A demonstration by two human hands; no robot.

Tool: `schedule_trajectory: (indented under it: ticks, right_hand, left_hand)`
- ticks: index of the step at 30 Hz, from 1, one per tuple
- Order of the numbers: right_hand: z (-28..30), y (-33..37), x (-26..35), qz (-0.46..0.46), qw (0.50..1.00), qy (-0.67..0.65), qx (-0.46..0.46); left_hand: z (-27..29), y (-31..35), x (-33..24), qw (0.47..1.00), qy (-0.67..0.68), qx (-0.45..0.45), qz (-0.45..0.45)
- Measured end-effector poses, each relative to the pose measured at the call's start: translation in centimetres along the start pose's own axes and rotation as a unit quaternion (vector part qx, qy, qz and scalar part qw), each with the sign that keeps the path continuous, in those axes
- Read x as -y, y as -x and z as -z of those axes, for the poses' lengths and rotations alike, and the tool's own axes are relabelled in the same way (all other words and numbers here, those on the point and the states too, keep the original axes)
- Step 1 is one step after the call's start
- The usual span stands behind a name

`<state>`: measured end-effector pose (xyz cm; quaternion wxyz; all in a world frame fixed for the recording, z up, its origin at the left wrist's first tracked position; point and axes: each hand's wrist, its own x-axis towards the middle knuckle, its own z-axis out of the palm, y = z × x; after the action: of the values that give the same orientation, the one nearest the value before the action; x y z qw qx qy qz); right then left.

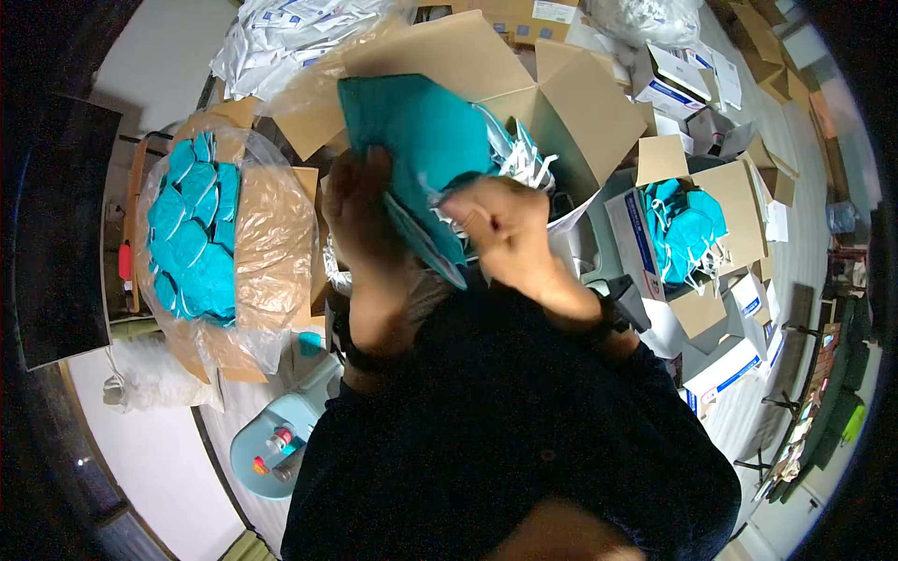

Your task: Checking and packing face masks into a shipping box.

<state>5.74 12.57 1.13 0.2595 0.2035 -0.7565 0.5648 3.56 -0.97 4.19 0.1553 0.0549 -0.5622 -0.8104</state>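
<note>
Up close, a large teal cup-style face mask (pixel 421 122) is raised in front of me, over an open cardboard box. My left hand (pixel 360 201), smeared by motion, grips its lower left side. My right hand (pixel 505 229) is closed at the mask's right side, thumb and fingers pinched together. A second teal edge with a pale lining hangs between my hands; whether it belongs to the same mask I cannot tell. White straps (pixel 528 168) bunch just beyond my right hand, partly hidden by the mask and hand.
On the left, a plastic-lined carton (pixel 271 243) holds many teal masks. A smaller box (pixel 636 238) on the right holds masks with white straps. White packets (pixel 281 42) pile up at the back left. A light-blue stool (pixel 248 458) carries a bottle.
</note>
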Motion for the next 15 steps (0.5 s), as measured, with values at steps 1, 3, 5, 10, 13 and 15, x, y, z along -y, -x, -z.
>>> schedule_trajectory:
  ticks: [1, 3, 5, 10, 13, 15]
  right_hand:
    - [-0.1, 0.2, 0.1, -0.007, 1.000, -0.005, 0.007]
    - [0.1, 0.5, 0.5, -0.047, 0.999, -0.020, 0.015]
    - [0.4, 0.2, 1.6, -0.114, 0.992, -0.040, 0.017]
    - [5.5, 0.5, 1.2, -0.248, 0.966, 0.040, 0.058]
    - [7.6, -0.4, -1.3, -0.177, 0.909, 0.333, 0.177]
    - [7.4, -1.6, -1.6, -0.168, 0.916, 0.347, 0.108]
  left_hand:
    - [0.4, -0.3, 0.1, 1.000, 0.023, -0.008, 0.016]
    - [0.6, -0.5, 0.8, 0.999, 0.033, -0.015, 0.013]
    - [1.2, -1.4, 1.3, 0.995, 0.086, -0.045, 0.008]
    - [6.6, -6.2, -2.3, 0.988, 0.018, -0.149, -0.041]
    - [8.5, -7.0, -1.7, 0.996, 0.061, -0.059, -0.025]
    - [9.9, -7.7, 0.9, 0.986, 0.151, 0.066, -0.005]
